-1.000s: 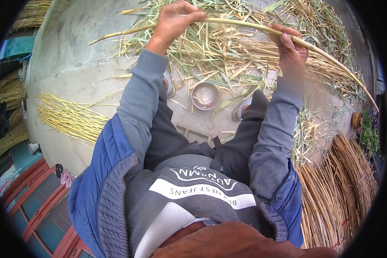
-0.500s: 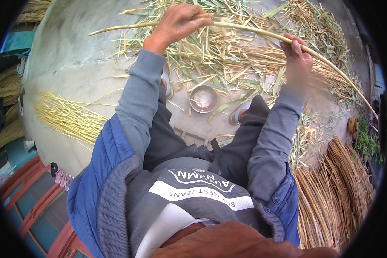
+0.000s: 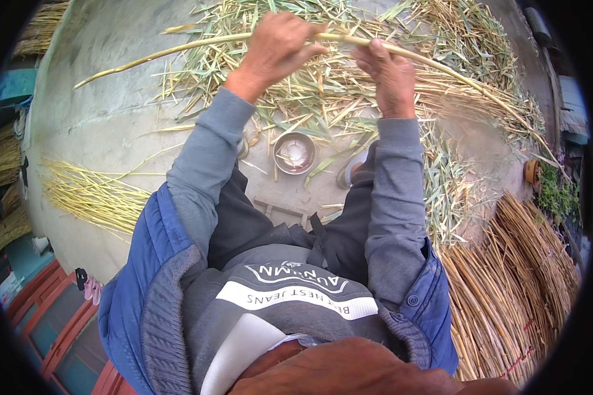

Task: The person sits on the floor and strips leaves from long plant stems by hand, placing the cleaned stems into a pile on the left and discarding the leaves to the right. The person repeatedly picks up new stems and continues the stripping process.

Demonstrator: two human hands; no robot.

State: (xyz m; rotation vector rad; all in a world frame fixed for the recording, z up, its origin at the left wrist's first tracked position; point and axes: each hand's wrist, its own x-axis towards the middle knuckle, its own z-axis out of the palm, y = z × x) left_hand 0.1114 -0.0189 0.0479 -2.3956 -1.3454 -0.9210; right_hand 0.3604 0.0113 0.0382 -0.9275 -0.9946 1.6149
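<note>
A long pale yellow-green reed stalk [image 3: 435, 64] runs across the far part of the view, bowed, with its two ends lower than its middle. My left hand [image 3: 280, 49] is closed around it near the middle, back of the hand toward me; whether a small tool sits in those fingers I cannot make out. A short way to the right, my right hand [image 3: 390, 74] pinches the same stalk between thumb and fingers. Beneath both hands lies a loose heap of leaf strips and husks [image 3: 336, 99] on the concrete ground.
Between my feet stands a metal bowl [image 3: 294, 153] with scraps in it. Yellow peeled stalks [image 3: 92, 197] lie at the left. A big bundle of brown reeds [image 3: 507, 283] is at the lower right, with a potted plant [image 3: 557, 194] beyond it. A low wooden frame [image 3: 280, 212] is by my legs.
My right hand has moved left along the stalk, nearer my left hand. More of the stalk now sticks out on the left side. The view has shifted slightly.
</note>
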